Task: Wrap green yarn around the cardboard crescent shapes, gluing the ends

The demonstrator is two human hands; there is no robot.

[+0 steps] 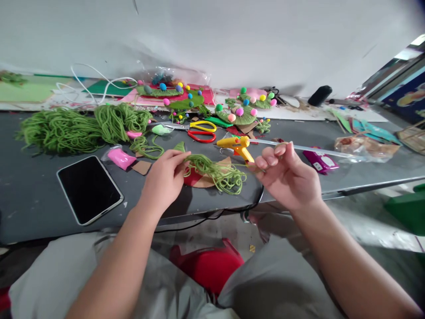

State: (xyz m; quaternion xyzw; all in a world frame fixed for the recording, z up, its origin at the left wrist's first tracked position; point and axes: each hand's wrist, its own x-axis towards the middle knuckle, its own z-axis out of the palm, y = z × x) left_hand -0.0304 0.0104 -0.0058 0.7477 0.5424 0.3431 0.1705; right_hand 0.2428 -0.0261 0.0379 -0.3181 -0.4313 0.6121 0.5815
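Loose green yarn bundle [229, 178] lies over red-and-brown cardboard piece [206, 181] near front edge of grey table [134, 179], yellow glue gun [233, 142] just behind. Left hand [166, 179] pinches cardboard's left end, fingers together. Right hand [290, 177] half curled; strand runs toward it, can't tell whether gripped. Yarn looks light, limp, quick to tangle; cardboard stiffer, likely best held by rim.

Looks like a craft wkshp: yarn [229, 177], glue gun [237, 143], scissors [189, 128] & pom-poms [239, 111] on tbl [26, 190].
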